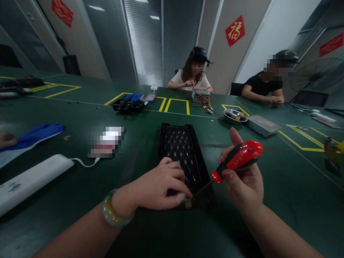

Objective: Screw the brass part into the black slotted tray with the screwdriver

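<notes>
A black rectangular casing [197, 154] with a lattice of holes or mesh in its floor lies lengthwise on the table in front of me. My left hand [163, 184] rests over its near left part, thumb and forefinger closed together at the near end. Beside those fingertips is a small brass-coloured piece [188, 203], too blurred to name. My right hand [245, 182] grips a red and black screwdriver [242, 157] by the handle. Its thin shaft slants down to the left, and the tip comes close to my left fingertips; whether it touches anything there is unclear.
Left lie a white power strip [34, 182], a pixelated phone-like item [107, 141] and a blue glove [40, 136] near another person's hand. Farther off are a metal bowl [235, 116], a grey flat box [263, 125], a black tray [129, 105] and two seated people, one beside a wired metal box [201, 95].
</notes>
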Tool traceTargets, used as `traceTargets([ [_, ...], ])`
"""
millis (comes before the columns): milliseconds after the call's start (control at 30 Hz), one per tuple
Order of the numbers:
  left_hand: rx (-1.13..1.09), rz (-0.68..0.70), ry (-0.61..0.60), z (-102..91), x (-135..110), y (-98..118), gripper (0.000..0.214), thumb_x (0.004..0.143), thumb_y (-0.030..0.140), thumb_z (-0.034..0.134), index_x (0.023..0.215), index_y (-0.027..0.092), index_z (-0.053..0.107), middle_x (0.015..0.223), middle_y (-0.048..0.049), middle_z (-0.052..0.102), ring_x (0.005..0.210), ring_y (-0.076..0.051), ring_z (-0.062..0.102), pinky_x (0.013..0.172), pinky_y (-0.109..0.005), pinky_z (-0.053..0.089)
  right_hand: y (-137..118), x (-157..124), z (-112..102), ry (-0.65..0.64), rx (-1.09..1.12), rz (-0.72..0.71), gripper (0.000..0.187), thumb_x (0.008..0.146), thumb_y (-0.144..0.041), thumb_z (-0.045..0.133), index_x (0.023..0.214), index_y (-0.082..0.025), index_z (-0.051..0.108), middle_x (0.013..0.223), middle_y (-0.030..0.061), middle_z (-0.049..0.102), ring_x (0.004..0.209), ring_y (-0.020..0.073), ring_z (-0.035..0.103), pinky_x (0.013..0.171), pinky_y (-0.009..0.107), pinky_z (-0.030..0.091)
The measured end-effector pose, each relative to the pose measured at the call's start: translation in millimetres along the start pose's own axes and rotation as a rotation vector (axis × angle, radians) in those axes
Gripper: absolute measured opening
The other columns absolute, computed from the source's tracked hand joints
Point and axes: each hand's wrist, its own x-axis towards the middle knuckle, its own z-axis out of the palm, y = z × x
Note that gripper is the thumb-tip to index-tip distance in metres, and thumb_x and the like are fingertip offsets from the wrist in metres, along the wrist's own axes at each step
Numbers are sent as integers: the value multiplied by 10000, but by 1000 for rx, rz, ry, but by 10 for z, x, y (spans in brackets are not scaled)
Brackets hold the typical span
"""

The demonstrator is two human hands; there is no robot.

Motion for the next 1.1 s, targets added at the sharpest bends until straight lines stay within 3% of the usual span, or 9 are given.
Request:
traceTargets([
  [200, -14, -4, 1, -18, -3, 7, 207, 897, 261, 638, 1036, 347, 766, 927, 14, 685, 960, -188, 569, 912, -388, 278, -46, -28, 44, 51, 8, -18, 601, 898, -286, 691, 1462, -334, 486, 921, 13, 682, 835, 161, 644, 662, 284, 548],
  [333, -15, 5, 6, -19, -8, 4, 202, 906, 275, 630, 1035, 343, 770, 900, 12, 682, 922, -177, 569, 900, -385, 286, -46, 9, 66, 239, -35, -115, 449, 911, -313, 639, 1357, -304, 590, 929, 35, 679, 822, 180, 661, 643, 307, 543],
  [433, -27, 13, -2, -18, -8, -5, 204, 924, 288, 619, 1057, 335, 765, 891, 9, 683, 915, -173, 566, 902, -387, 284, -28, 73, 60, 375, -12, -165, 379, 925, -272, 605, 1304, -290, 616, 918, 37, 666, 830, 169, 659, 537, 246, 489],
  [533, -47, 2, 21, -30, -8, -15, 221, 948, 282, 585, 1084, 326, 753, 898, 13, 696, 928, -174, 569, 909, -388, 277, 14, 116, 49, 407, -11, -182, 337, 952, -239, 589, 1281, -312, 583, 981, 19, 691, 802, 146, 668, 502, 222, 465],
  [633, -46, -68, 123, -46, -13, -40, 237, 979, 266, 535, 1087, 307, 742, 899, 23, 709, 929, -167, 577, 909, -385, 273, 95, 121, 37, 285, -88, -114, 370, 929, -206, 640, 1255, -328, 513, 1127, 7, 703, 753, 136, 695, 630, 283, 560],
  [700, -36, -123, 201, -48, -17, -72, 247, 995, 261, 509, 1092, 302, 733, 915, 28, 716, 932, -164, 583, 906, -383, 272, 166, 118, 19, 139, -161, -66, 374, 894, -174, 679, 1198, -313, 511, 1218, 21, 681, 898, 169, 726, 802, 360, 601],
  [800, -18, -193, 272, -32, -20, -134, 265, 1006, 260, 483, 1112, 309, 721, 970, 30, 727, 947, -168, 589, 911, -388, 270, 274, 127, -31, -153, -385, -72, 302, 882, -124, 647, 1132, -280, 581, 1318, 48, 638, 1234, 222, 625, 1073, 464, 504],
  [900, -10, -256, 301, -4, -20, -187, 264, 1014, 290, 479, 1127, 319, 715, 1020, 32, 731, 975, -175, 593, 926, -394, 269, 342, 152, -81, -397, -602, -53, 356, 880, -64, 560, 1160, -281, 601, 1394, 47, 598, 1350, 214, 532, 1159, 483, 425],
  [1100, 10, -326, 324, 23, -13, -225, 290, 1029, 335, 447, 1159, 314, 705, 975, 15, 731, 964, -188, 587, 932, -407, 280, 380, 194, -108, -476, -730, 18, 391, 899, -121, 549, 1254, -283, 567, 1432, 53, 569, 1359, 206, 524, 1171, 483, 420],
])
